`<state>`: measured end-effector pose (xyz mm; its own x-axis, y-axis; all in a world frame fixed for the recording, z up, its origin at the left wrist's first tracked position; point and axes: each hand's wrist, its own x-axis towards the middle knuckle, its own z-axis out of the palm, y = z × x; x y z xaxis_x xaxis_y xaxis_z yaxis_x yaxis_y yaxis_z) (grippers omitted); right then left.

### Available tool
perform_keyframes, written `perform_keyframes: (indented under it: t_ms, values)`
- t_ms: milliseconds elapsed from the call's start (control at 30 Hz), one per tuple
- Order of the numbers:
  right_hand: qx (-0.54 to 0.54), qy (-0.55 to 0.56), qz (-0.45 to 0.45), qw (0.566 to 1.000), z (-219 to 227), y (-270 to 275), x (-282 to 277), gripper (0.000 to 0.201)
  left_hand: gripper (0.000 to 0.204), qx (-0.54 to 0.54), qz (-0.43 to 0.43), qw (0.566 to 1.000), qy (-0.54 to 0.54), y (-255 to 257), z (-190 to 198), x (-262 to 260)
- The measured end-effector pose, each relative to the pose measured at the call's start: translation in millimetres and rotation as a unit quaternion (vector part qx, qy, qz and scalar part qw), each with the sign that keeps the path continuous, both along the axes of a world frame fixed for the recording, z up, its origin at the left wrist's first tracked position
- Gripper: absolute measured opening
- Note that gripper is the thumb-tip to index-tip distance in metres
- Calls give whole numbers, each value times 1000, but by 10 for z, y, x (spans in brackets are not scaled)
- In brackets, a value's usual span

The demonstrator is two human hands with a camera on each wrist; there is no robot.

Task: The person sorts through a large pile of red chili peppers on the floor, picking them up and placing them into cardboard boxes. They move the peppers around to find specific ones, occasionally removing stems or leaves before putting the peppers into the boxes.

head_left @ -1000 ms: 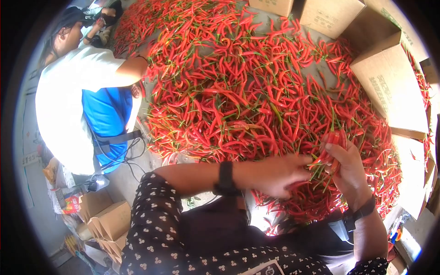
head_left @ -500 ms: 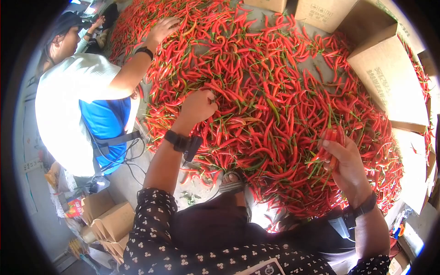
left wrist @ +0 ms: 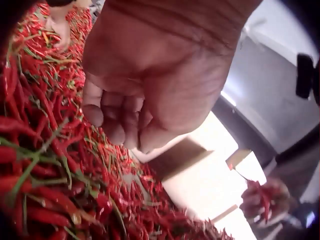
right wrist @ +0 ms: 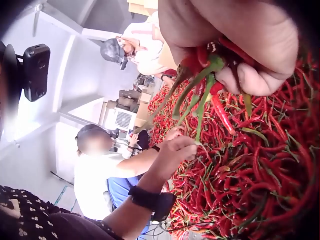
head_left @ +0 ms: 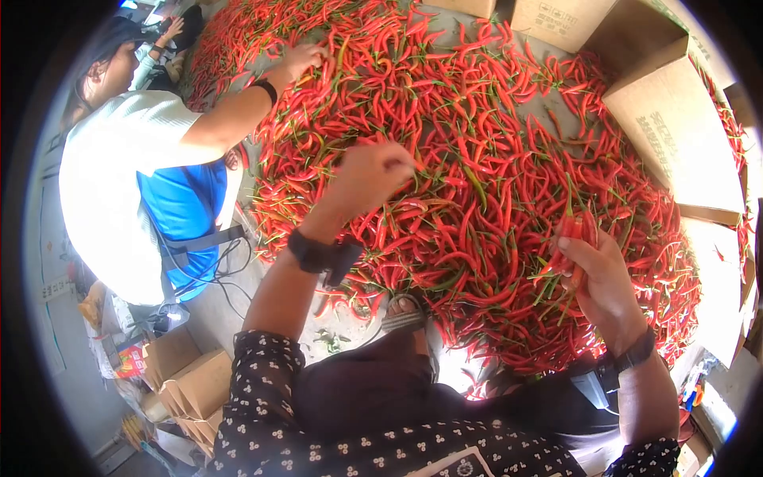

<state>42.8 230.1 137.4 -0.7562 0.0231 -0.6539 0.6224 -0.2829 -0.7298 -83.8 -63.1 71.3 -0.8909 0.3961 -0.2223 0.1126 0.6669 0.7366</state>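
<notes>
My right hand (head_left: 600, 270) grips a small bunch of red chili peppers (head_left: 579, 230), their green stems (right wrist: 200, 100) sticking out past the fingers in the right wrist view. My left hand (head_left: 369, 179) hovers over the big pile of red chilies (head_left: 445, 230), left of the bunch. In the left wrist view its fingers (left wrist: 114, 131) are curled toward the thumb. Whether a chili is pinched there I cannot tell.
At left a person in a white top (head_left: 119, 191) reaches a hand (head_left: 306, 60) into the pile. Cardboard boxes (head_left: 675, 131) line the right and far edges. Folded cartons (head_left: 195, 381) and cables (head_left: 230, 266) lie at lower left. My sandaled foot (head_left: 404, 314) is at the pile's near edge.
My left hand has gone from beside the bunch to the left part of the pile, then slightly right again. My right hand keeps its bunch nearly still. The other person's hand moved over the pile.
</notes>
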Motion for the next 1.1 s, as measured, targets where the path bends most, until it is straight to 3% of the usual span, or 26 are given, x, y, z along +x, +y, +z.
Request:
perform_keyframes:
  t_ms: [33,100,133,200,233,300,333,367,400,433,467,533,700,767,933,967,1000,1033,1067,1100]
  values:
    - [0,5,-4,1000,-3,-14,1,17,14,-1,-1,1000,0,98,-95,51]
    - [-6,-4,13,1000,-20,-4,0,17,15,-116,-207,955,179,223,-441,165]
    - [-10,-12,30,999,-24,3,5,17,15,-115,-207,955,178,215,-556,194]
    - [-2,-8,21,1000,-39,-26,41,17,17,-295,-280,885,228,246,-694,214]
    - [3,-6,11,1000,-47,-31,60,17,17,-292,-281,885,230,247,-711,192]
    - [4,-5,10,1000,-59,-21,96,18,17,-184,-226,944,156,202,-712,125]
    - [3,-5,11,1000,-72,-20,115,19,17,-184,-230,943,157,244,-544,94]
    - [2,-5,8,1000,-89,-17,124,19,16,-88,-171,980,45,280,-356,47]
    - [-7,-14,18,1000,-109,-16,130,19,15,9,-107,992,-70,318,-190,16]
    - [-16,-22,29,999,-120,-16,132,20,14,73,-79,981,-161,338,-144,-32]
    - [-15,-23,27,999,-119,-24,123,20,14,74,-80,981,-162,383,-81,-21]
    - [-40,-23,34,998,-101,-67,91,12,13,252,-35,916,-310,522,41,51]
    - [-34,-32,44,998,-117,-195,90,19,15,235,-70,895,-371,986,311,370]
    - [-53,-31,26,998,-124,-191,133,24,17,335,-104,843,-408,1130,247,470]
    - [21,-1,-37,999,-118,114,-1,17,18,422,-41,830,-361,1288,-4,435]
    - [32,14,-57,998,-80,153,-26,15,16,277,-139,932,-190,1294,-96,443]
    - [32,15,-56,998,-64,168,-37,15,15,112,-227,967,-3,1298,-212,458]
    - [28,15,-79,996,-54,177,-53,14,16,36,-275,960,26,1304,-266,543]
    - [22,16,-100,995,-53,180,-74,12,18,-121,-333,934,-43,1342,-317,627]
    - [19,19,-96,995,-58,179,-77,12,23,-153,-358,921,-32,1333,-496,749]
